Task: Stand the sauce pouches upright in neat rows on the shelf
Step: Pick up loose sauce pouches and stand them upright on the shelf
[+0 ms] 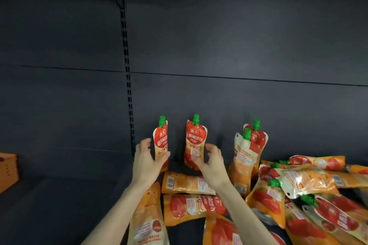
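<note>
Just to the right of the slotted black metal upright (pixel 129 93) in the back wall stands the first pouch (pixel 160 141), a soft red-and-orange plastic sauce pack with a green screw cap, upright and turned partly edge-on. The left hand (pixel 148 162) has a loose hold of it. Its thumb lies across the lower front and its fingers are curved and half spread at the edge nearer the upright; I can't tell whether they touch it.

One place farther from the upright stands the second pouch (pixel 195 141), the same kind, label facing out and cap up, with a clear gap between the two. The right hand (pixel 214 158) cups it low down, thumb over the front, fingers bent round the far edge.

Farther again from the upright, two leaning pouches (pixel 246 157) prop against each other, caps up, the front one showing its pale back. Farthest from the upright, a heap of lying pouches (pixel 302 191) sprawls at all angles, some overlapping. Nearer me than the standing pair, two flat pouches (pixel 187 184) lie crosswise, one before the other. Another long pouch (pixel 148 217) lies partly under the left forearm.

All of it sits on the dark matte shelf board (pixel 49 205). On the other side of the upright, well apart, is a stack of flat orange boxes (pixel 8 171).
</note>
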`<state>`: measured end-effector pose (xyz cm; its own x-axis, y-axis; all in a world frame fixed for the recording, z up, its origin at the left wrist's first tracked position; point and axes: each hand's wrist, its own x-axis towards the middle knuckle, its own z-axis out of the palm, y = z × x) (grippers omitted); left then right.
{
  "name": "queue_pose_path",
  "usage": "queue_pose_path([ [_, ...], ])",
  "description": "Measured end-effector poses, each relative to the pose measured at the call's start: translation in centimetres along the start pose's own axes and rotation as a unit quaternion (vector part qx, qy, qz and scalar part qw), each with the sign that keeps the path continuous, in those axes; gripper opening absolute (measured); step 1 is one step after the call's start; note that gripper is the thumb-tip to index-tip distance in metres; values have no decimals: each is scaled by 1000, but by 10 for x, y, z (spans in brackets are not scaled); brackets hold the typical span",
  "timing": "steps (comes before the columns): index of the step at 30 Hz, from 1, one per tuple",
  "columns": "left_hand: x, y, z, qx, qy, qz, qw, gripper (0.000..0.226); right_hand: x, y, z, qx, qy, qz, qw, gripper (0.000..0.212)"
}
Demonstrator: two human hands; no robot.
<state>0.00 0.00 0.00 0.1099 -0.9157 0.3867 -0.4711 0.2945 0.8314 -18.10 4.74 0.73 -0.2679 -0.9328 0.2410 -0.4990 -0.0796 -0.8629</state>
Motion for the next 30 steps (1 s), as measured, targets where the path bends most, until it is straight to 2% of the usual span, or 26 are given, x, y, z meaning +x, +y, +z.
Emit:
queue_pose_path([
  [3, 14, -7, 11, -21, -17, -18, 999, 57, 17, 3, 13, 1, 37, 23, 999, 65],
  [5, 19, -13, 18, -25, -21, -20, 999, 48, 26, 5, 19, 35, 42, 37, 998, 67],
  [11, 35, -32, 21, -55, -20, -9, 998, 34, 52, 11, 28, 79, 44, 74, 993, 47],
  [16, 46, -39, 23, -141, -102, -7, 985, 23, 59, 24, 24, 67, 42, 53, 995, 31],
  [19, 50, -42, 25, -186, -150, -28, 971, 26, 62, 29, 19, 73, 26, 48, 996, 31],
  [22, 51, -44, 28, -172, -166, -38, 970, 44, 63, 30, 22, 55, 0, 60, 997, 47],
  [24, 54, -45, 28, -158, -167, -33, 973, 47, 64, 32, 24, 40, 2, 58, 998, 53],
  [30, 62, -49, 29, -119, -154, -1, 981, 42, 69, 37, 19, 43, 9, 46, 998, 45],
])
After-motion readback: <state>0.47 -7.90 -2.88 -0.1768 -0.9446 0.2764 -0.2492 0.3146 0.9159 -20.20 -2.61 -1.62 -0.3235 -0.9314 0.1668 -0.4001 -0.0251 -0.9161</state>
